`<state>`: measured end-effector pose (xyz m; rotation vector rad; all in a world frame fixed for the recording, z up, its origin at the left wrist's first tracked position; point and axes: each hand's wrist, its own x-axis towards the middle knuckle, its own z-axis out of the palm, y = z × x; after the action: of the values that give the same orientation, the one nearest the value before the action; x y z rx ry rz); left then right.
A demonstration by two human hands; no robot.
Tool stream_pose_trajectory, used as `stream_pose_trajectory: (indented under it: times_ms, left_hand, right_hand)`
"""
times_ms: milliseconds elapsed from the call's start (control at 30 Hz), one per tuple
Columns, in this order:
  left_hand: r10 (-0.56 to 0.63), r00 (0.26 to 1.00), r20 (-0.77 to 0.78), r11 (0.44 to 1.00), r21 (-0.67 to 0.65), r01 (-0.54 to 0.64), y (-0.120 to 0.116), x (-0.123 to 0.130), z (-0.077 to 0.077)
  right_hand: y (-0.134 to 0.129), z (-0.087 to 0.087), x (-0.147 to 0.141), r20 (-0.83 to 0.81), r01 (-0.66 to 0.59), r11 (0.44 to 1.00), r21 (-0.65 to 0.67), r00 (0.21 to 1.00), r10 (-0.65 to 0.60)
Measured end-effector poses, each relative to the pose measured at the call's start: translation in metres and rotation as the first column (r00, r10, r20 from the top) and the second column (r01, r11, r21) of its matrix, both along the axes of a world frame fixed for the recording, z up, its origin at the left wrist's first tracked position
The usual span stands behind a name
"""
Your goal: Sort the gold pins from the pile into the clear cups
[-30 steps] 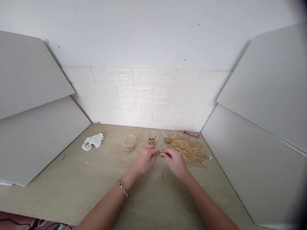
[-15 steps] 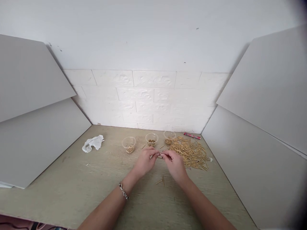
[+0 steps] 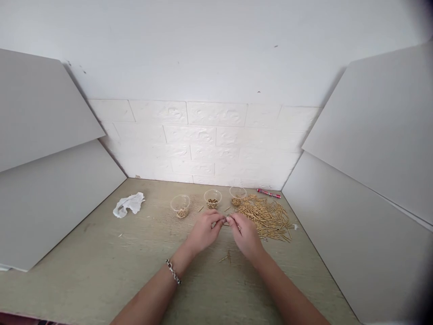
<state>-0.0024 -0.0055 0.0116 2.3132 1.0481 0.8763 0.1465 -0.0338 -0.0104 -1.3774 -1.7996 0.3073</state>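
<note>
My left hand (image 3: 204, 231) and my right hand (image 3: 246, 233) meet above the pale wooden tabletop (image 3: 101, 243), fingertips pinching a thin golden rod (image 3: 226, 221) that is mostly hidden by the fingers. Just beyond my right hand lies a loose heap of similar rods (image 3: 265, 219). Three clear plastic cups stand beyond my hands, each holding short golden pieces: one on the left (image 3: 180, 206), one in the middle (image 3: 213, 199), one on the right (image 3: 237, 196). Two stray rods (image 3: 225, 258) lie below my hands.
A crumpled white tissue (image 3: 128, 204) lies at the left, and a red marker (image 3: 269, 193) lies by the back wall. Grey panels (image 3: 43, 113) flank the table, which ends at a white brick-pattern wall (image 3: 203, 144). A chain bracelet (image 3: 173, 271) circles my left wrist.
My fingertips remain together around the rod, with only slight shifting. The whole scene sits a little lower in the view, and the cups, heap and tissue have not moved on the table.
</note>
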Motion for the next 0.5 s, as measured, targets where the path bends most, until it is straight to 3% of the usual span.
stream_pose_trajectory:
  times_ms: [133, 267, 500]
  left_hand:
    - [0.003, 0.999, 0.043, 0.998, -0.058, -0.001, -0.0001, 0.0023, -0.0014]
    - [0.052, 0.995, 0.089, 0.993, -0.109, -0.042, 0.0027, 0.002, -0.0025]
    - [0.041, 0.993, 0.115, 0.991, -0.128, -0.026, 0.0057, 0.001, -0.0022]
  right_hand:
    - [-0.0002, 0.0014, -0.001, -0.06, 0.024, 1.0, 0.004, 0.998, -0.024]
    - [0.0024, 0.0013, -0.0032, -0.17, -0.029, 0.999, -0.027, 0.985, 0.025]
    - [0.0041, 0.0007, -0.0069, -0.486, -0.087, 0.98, -0.181, 0.874, -0.012]
